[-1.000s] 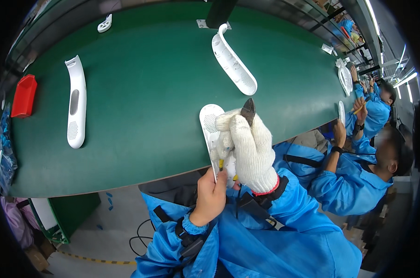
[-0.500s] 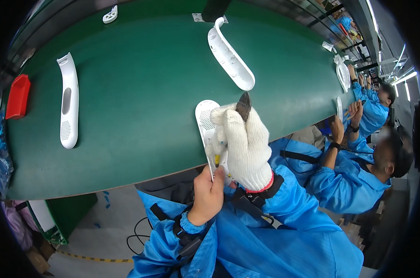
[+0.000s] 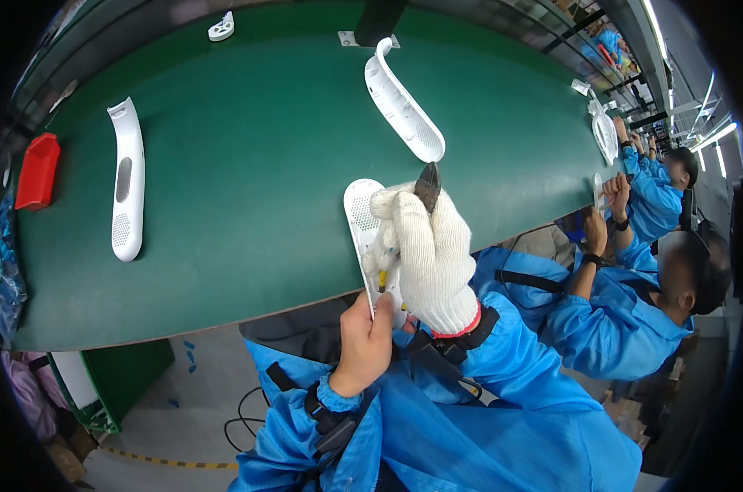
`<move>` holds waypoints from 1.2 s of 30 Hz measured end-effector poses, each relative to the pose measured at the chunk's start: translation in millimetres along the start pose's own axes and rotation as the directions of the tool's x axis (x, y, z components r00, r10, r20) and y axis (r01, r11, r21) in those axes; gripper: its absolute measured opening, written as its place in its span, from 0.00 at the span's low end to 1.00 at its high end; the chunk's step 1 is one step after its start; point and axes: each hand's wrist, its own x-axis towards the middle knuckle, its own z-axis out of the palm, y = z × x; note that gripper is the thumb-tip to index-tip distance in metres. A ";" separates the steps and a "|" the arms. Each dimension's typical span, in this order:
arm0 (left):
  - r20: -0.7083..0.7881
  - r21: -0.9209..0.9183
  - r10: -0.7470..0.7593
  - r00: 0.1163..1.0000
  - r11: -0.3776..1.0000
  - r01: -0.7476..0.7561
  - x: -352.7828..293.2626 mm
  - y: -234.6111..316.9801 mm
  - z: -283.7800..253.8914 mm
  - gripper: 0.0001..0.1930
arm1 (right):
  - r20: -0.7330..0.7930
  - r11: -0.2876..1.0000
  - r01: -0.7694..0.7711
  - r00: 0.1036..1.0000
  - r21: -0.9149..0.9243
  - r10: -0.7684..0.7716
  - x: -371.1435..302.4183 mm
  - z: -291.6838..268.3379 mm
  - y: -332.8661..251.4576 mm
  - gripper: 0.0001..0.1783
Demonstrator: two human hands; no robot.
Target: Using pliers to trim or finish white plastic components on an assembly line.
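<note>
My bare left hand (image 3: 363,346) grips the near end of a white plastic shell (image 3: 361,207), long and narrow with a round perforated end, tilted over the table's edge. Against the shell's right side is my right hand (image 3: 433,254), in a white knitted glove, fingers curled. From the top of its fist sticks the dark pointed tip of a pair of pliers (image 3: 428,187); the rest of them is hidden by the glove. A small yellow part (image 3: 382,280) shows between the glove and the shell; what it belongs to is unclear.
On the green table (image 3: 248,189) lie a curved white shell (image 3: 404,111), a white cover with a grey oval (image 3: 126,180), a small white part (image 3: 221,29) and a red tray (image 3: 37,172). A dark post (image 3: 379,20) stands behind. Co-workers in blue (image 3: 626,328) sit along the right.
The view has shifted slightly, so the things on the table sit a little differently in it. Both hands keep their hold, with the gloved fingers moved only slightly.
</note>
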 end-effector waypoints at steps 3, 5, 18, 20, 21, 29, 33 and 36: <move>-0.004 0.000 -0.021 1.000 1.000 0.021 -0.8 -1.1 0.3 0.13 | 0.008 0.999 -0.031 0.999 -0.011 0.031 -3.3 2.5 -7.0 0.14; 0.030 -0.059 -0.122 0.992 0.991 0.124 -2.5 4.1 -2.2 0.13 | 0.027 0.998 -0.006 1.000 -0.063 0.007 -6.1 2.5 -10.9 0.15; 0.080 -0.184 -0.125 0.989 0.973 0.138 2.4 -3.4 0.1 0.15 | 0.132 0.974 -0.109 0.988 0.197 0.084 8.9 -21.3 -11.7 0.14; 0.078 -0.182 -0.118 0.990 0.975 0.130 2.9 -6.0 0.5 0.15 | 0.183 0.997 -0.062 0.982 0.037 0.054 9.1 -25.2 -10.9 0.15; 0.073 -0.187 -0.119 0.990 0.974 0.131 2.3 -6.8 1.0 0.15 | 0.208 0.999 -0.033 0.977 -0.042 0.041 8.8 -26.3 -10.5 0.15; 0.083 -0.156 -0.126 0.989 0.978 0.138 3.7 -2.8 -0.5 0.15 | 0.174 0.994 0.054 0.984 -0.100 -0.036 7.4 -20.8 -6.2 0.15; 0.084 -0.155 -0.128 0.988 0.978 0.139 3.7 -1.3 -0.9 0.15 | 0.149 0.994 0.024 0.989 -0.109 -0.008 10.1 -19.4 -6.1 0.15; 0.095 -0.161 -0.149 0.984 0.974 0.163 2.1 -2.2 -1.9 0.14 | 0.104 0.994 -0.035 0.994 -0.100 0.045 9.7 -16.9 -10.1 0.14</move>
